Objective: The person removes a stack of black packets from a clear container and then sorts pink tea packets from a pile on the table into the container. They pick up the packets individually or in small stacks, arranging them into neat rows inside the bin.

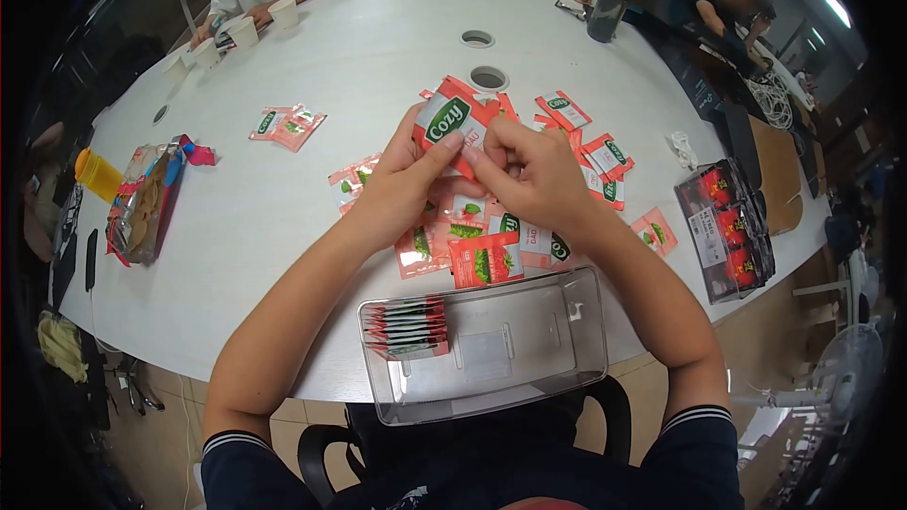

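Both of my hands hold a red Cozy sachet (450, 115) up above the table. My left hand (408, 179) pinches its left side, thumb on the front. My right hand (534, 170) has its fingers curled on the sachet's right edge. Beneath and around the hands lie several loose red and white sachets (487, 260), partly hidden by them. Close to my body, a clear plastic box (539, 331) stands at the table's front edge. A row of upright sachets (406, 326) fills its left end.
On the left are a snack bag (146, 203) and a yellow-capped container (97, 176). A clear pack with red items (723, 227) lies right. Paper cups (283, 12) stand far left near a seated person; another person is far right. The table (378, 57) has two round holes.
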The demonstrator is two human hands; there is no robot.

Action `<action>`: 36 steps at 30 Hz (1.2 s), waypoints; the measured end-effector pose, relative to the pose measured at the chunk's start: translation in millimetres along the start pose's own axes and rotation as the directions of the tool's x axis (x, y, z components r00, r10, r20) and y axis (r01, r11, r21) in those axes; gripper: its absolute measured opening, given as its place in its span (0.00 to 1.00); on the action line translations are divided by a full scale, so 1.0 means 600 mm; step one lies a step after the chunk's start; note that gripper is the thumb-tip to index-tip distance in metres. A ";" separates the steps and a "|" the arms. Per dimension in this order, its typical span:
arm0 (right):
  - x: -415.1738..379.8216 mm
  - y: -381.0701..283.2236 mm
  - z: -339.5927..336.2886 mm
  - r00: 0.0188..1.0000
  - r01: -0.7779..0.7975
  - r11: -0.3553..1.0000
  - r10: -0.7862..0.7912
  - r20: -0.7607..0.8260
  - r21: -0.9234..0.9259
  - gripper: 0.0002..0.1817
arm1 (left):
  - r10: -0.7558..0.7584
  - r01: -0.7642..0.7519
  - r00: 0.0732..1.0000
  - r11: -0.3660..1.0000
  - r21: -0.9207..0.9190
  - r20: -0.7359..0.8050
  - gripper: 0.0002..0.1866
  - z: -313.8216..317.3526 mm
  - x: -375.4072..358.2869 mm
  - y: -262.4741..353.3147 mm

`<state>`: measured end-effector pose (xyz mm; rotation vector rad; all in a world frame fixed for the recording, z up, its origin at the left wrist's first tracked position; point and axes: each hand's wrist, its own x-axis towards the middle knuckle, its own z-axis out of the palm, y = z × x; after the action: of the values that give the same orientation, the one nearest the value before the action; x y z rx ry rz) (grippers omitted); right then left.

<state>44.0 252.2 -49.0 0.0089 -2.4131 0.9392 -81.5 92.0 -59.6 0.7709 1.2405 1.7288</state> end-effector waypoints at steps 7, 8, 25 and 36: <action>0.015 -0.004 -0.053 0.993 -0.093 0.994 0.089 -0.071 -0.051 0.15 | 0.124 -0.125 0.992 0.980 0.154 0.015 0.25 -0.020 0.019 -0.005; 0.018 -0.006 -0.052 0.982 -0.124 0.989 0.111 -0.152 -0.079 0.15 | 0.140 -0.142 0.990 0.977 0.162 0.023 0.26 -0.020 0.020 -0.004; 0.000 -0.010 -0.013 0.970 -0.243 0.970 0.244 -0.007 0.023 0.12 | 0.121 -0.123 0.992 0.986 0.111 0.024 0.31 -0.006 0.008 -0.004; 0.088 -0.043 -0.116 0.839 0.500 0.864 -0.501 0.211 0.062 0.14 | -0.021 0.164 0.922 0.926 -0.340 0.387 0.43 -0.022 -0.010 0.059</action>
<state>38.0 286.3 35.4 0.7513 -2.4141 0.7214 -100.0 75.8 -30.2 0.7579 0.6549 1.5758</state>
